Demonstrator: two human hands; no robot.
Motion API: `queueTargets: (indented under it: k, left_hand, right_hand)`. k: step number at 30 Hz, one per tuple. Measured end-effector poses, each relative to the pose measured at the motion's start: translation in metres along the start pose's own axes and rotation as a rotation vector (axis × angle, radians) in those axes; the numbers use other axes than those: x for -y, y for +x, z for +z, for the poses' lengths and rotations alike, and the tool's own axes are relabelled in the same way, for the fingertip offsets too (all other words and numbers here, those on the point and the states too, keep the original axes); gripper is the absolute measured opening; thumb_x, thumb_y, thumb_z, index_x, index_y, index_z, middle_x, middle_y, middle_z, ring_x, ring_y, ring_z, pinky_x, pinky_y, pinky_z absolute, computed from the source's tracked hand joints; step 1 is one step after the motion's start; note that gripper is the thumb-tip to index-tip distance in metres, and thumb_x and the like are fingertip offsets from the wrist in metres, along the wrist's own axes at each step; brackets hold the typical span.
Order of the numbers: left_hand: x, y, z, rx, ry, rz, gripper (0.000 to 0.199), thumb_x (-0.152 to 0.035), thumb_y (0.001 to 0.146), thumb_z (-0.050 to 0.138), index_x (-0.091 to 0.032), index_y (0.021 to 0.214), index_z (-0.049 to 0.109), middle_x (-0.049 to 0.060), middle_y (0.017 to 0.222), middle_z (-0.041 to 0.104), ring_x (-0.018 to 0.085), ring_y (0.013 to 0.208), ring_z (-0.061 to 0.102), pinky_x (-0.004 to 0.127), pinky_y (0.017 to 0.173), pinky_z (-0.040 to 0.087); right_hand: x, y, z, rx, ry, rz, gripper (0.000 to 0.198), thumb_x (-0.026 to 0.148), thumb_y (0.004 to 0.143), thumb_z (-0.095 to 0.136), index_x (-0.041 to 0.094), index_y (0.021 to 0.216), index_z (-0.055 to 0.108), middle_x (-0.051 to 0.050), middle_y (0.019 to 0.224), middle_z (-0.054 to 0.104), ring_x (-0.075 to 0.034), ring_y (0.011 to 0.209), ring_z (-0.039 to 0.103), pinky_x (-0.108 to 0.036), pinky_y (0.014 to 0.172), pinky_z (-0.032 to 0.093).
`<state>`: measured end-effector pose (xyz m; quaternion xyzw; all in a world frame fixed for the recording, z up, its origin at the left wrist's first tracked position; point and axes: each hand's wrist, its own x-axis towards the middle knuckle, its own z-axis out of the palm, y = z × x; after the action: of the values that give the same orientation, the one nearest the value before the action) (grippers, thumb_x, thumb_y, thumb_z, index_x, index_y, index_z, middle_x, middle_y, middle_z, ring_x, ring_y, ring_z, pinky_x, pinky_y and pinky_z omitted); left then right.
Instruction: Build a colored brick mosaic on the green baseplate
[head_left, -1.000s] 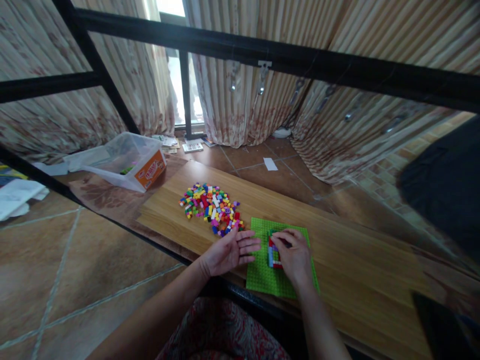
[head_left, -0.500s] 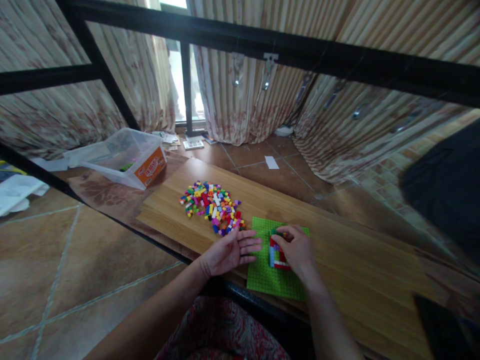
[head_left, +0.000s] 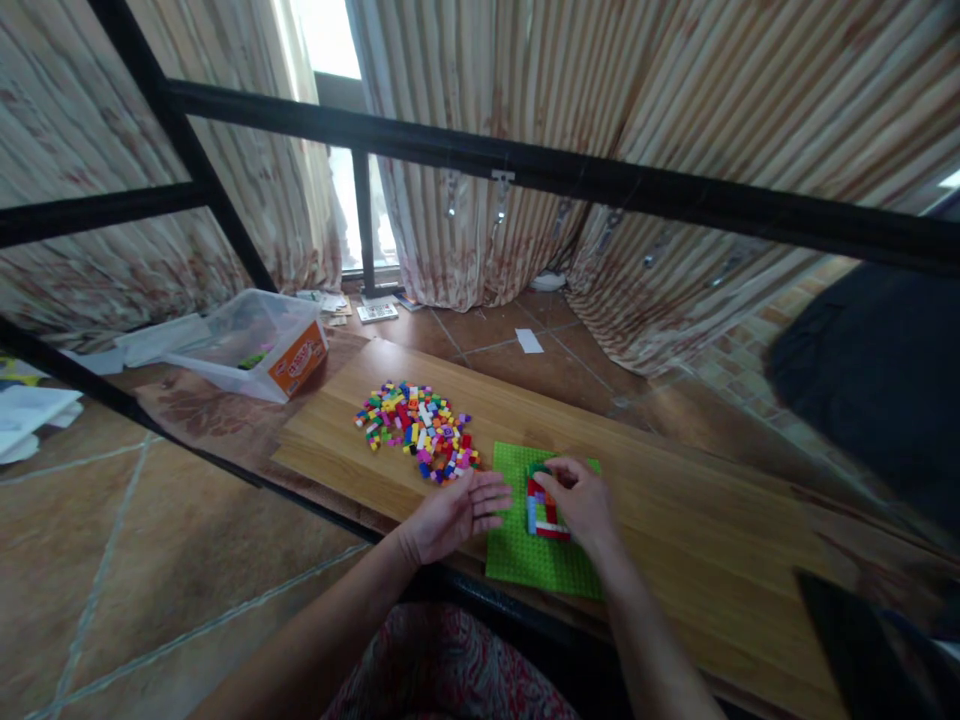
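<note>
My left hand point(head_left: 456, 515) is open, palm turned up and fingers stretched out, by the left edge of a green studded baseplate point(head_left: 517, 565). Nothing lies in it. On the baseplate stands a small rectangular build of bricks point(head_left: 533, 512) in red, light blue, white and other colours. My right hand point(head_left: 585, 505) covers its right side, thumb and fingertips closed on a dark green brick point(head_left: 537, 468) at the far end of the build. The hand hides part of the bricks there. Just beyond my left hand lies a loose pile of small coloured bricks point(head_left: 424, 428).
A wooden board point(head_left: 675, 540) carries the baseplate and pile. At its far left stands a clear plastic box point(head_left: 247, 375) with an orange label. Black metal bars point(head_left: 420, 140) cross in front of the curtains. A dark object point(head_left: 847, 640) sits at the lower right.
The view has tilted up and shifted slightly, so everything sits a little lower and further left. My hands keep nearly the same pose, the right one still at the build.
</note>
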<state>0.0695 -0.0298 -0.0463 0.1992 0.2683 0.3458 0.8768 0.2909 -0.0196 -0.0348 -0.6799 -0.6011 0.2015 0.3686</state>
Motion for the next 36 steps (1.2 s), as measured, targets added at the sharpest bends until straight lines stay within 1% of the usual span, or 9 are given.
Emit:
queueTargets:
  k: [3, 7, 11, 14, 18, 23, 28, 32, 36]
  left_hand:
    - [0.005, -0.001, 0.009, -0.028, 0.066, 0.063, 0.042, -0.047, 0.092, 0.051, -0.018, 0.12, 0.062, 0.014, 0.132, 0.059, 0.022, 0.117, 0.057, 0.036, 0.102, 0.039]
    - [0.014, 0.005, 0.022, -0.089, 0.183, 0.162, 0.05, -0.047, 0.089, 0.057, -0.02, 0.131, 0.057, 0.016, 0.143, 0.05, 0.027, 0.13, 0.047, 0.043, 0.111, 0.031]
    - [0.025, 0.017, 0.033, -0.156, 0.341, 0.226, 0.057, -0.047, 0.087, 0.06, -0.022, 0.138, 0.051, 0.013, 0.148, 0.046, 0.029, 0.139, 0.037, 0.047, 0.116, 0.025]
    - [0.03, 0.028, 0.036, -0.154, 0.412, 0.27, 0.063, -0.045, 0.085, 0.063, -0.021, 0.141, 0.048, 0.012, 0.147, 0.048, 0.028, 0.143, 0.032, 0.043, 0.12, 0.017]
    - [0.035, 0.04, 0.041, -0.156, 0.477, 0.293, 0.065, -0.044, 0.083, 0.065, -0.02, 0.141, 0.048, 0.012, 0.147, 0.047, 0.028, 0.143, 0.032, 0.041, 0.121, 0.014]
    - [0.037, 0.033, 0.047, -0.126, 0.53, 0.353, 0.063, -0.042, 0.084, 0.065, -0.016, 0.139, 0.049, 0.017, 0.148, 0.045, 0.031, 0.14, 0.037, 0.045, 0.119, 0.018]
    - [0.026, -0.004, 0.032, -0.233, 0.718, 0.444, 0.053, -0.039, 0.083, 0.064, -0.018, 0.132, 0.055, 0.016, 0.142, 0.05, 0.031, 0.134, 0.042, 0.045, 0.116, 0.025]
    - [0.009, -0.027, 0.008, -0.399, 0.903, 0.479, 0.044, -0.039, 0.084, 0.061, -0.023, 0.125, 0.058, 0.013, 0.135, 0.054, 0.031, 0.136, 0.036, 0.047, 0.118, 0.018]
    - [-0.005, -0.033, -0.012, -0.437, 1.04, 0.586, 0.048, -0.034, 0.081, 0.065, -0.025, 0.127, 0.057, 0.011, 0.142, 0.046, 0.032, 0.141, 0.027, 0.046, 0.121, 0.01]
  right_hand:
    - [-0.004, -0.009, -0.012, -0.101, 0.011, -0.025, 0.035, 0.049, 0.084, 0.056, 0.018, 0.092, 0.069, -0.009, 0.094, 0.068, -0.021, 0.08, 0.062, -0.038, 0.079, 0.049]
    - [-0.014, -0.033, -0.025, -0.188, -0.113, -0.112, 0.036, 0.048, 0.091, 0.048, 0.018, 0.094, 0.069, -0.011, 0.096, 0.068, -0.025, 0.093, 0.061, -0.043, 0.087, 0.047]
    - [-0.026, -0.064, -0.016, -0.188, -0.213, -0.135, 0.036, 0.046, 0.093, 0.047, 0.019, 0.099, 0.069, -0.013, 0.107, 0.066, -0.027, 0.103, 0.057, -0.047, 0.092, 0.045]
    - [-0.031, -0.08, -0.001, -0.253, -0.261, -0.138, 0.039, 0.046, 0.095, 0.044, 0.018, 0.107, 0.068, -0.016, 0.117, 0.061, -0.029, 0.111, 0.054, -0.05, 0.093, 0.045]
    - [-0.035, -0.083, 0.008, -0.323, -0.26, -0.138, 0.041, 0.045, 0.096, 0.04, 0.019, 0.111, 0.067, -0.016, 0.12, 0.058, -0.029, 0.114, 0.051, -0.05, 0.093, 0.045]
    - [-0.041, -0.078, -0.002, -0.327, -0.319, -0.137, 0.042, 0.049, 0.095, 0.042, 0.02, 0.108, 0.069, -0.016, 0.118, 0.059, -0.031, 0.11, 0.052, -0.05, 0.093, 0.043]
    - [-0.01, -0.076, 0.005, -0.284, -0.338, -0.234, 0.034, 0.039, 0.095, 0.044, 0.021, 0.103, 0.071, -0.013, 0.114, 0.063, -0.028, 0.107, 0.054, -0.046, 0.093, 0.042]
    - [0.037, -0.063, 0.039, -0.104, -0.245, -0.318, 0.028, 0.03, 0.096, 0.044, 0.022, 0.097, 0.071, -0.008, 0.101, 0.068, -0.023, 0.096, 0.058, -0.04, 0.091, 0.043]
    - [0.065, -0.04, 0.07, -0.017, -0.238, -0.291, 0.021, 0.026, 0.094, 0.05, 0.021, 0.097, 0.07, -0.008, 0.097, 0.068, -0.024, 0.094, 0.057, -0.038, 0.086, 0.044]
